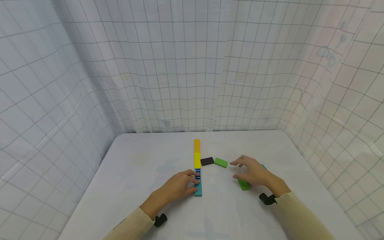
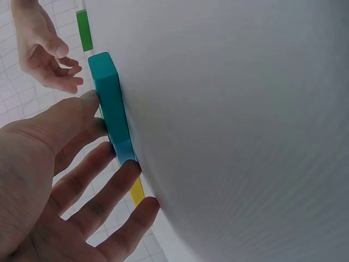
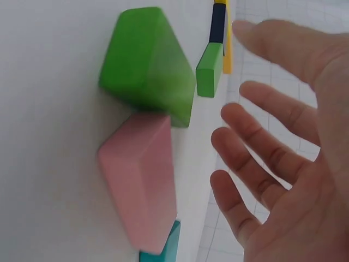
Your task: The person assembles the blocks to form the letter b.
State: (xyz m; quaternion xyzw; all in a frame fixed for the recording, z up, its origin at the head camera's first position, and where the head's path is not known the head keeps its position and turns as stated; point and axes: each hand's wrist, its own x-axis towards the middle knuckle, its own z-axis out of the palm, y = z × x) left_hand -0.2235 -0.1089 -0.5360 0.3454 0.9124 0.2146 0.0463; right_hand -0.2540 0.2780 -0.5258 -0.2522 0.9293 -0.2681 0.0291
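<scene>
An upright line of blocks runs away from me: orange (image 1: pixel 197 146) at the far end, then yellow (image 1: pixel 197 160), a blue-and-white striped block (image 1: pixel 198 171) and a teal block (image 1: pixel 198 192) nearest. My left hand (image 1: pixel 175 188) lies along the line's left side, thumb tip against the teal block and the other fingertips spread beside it. Over a dark green block (image 1: pixel 244 186) hovers my right hand (image 1: pixel 252 171), fingers loosely extended and holding nothing. Below it, the right wrist view shows that green block, a pink block (image 3: pixel 142 183) and another teal block (image 3: pixel 170 245).
A black block (image 1: pixel 207 161) touches the yellow block's right side, and a light green block (image 1: pixel 221 162) continues from it, slanting. The white table (image 1: pixel 144 150) is enclosed by white grid-patterned curtains (image 1: pixel 192 66) at the back and both sides.
</scene>
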